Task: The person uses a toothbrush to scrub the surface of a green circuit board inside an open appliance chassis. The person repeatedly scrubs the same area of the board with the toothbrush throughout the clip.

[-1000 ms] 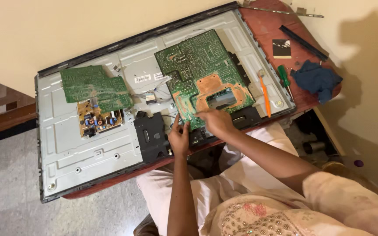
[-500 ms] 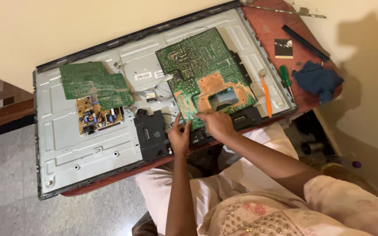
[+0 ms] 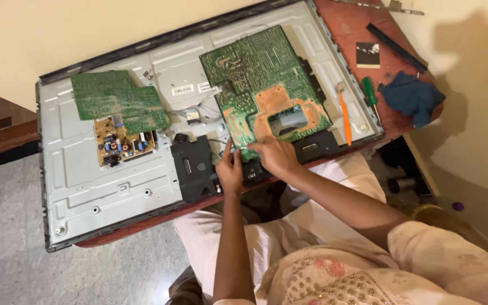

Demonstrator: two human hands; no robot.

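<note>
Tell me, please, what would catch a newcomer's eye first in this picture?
Likely the opened flat screen, back cover off, filling the red table. A large green circuit board sits right of centre and a smaller one to the left. Both hands, left hand and right hand, meet at the big board's near edge; an orange tool lies alongside.

We see a reddish-brown table (image 3: pixel 350 25) carrying an opened flat-screen panel (image 3: pixel 86 186), with a green-handled screwdriver (image 3: pixel 370 93), blue cloth (image 3: pixel 410 97), black strip (image 3: pixel 396 47) and small dark square piece (image 3: pixel 367 55) lying beside it.
</note>
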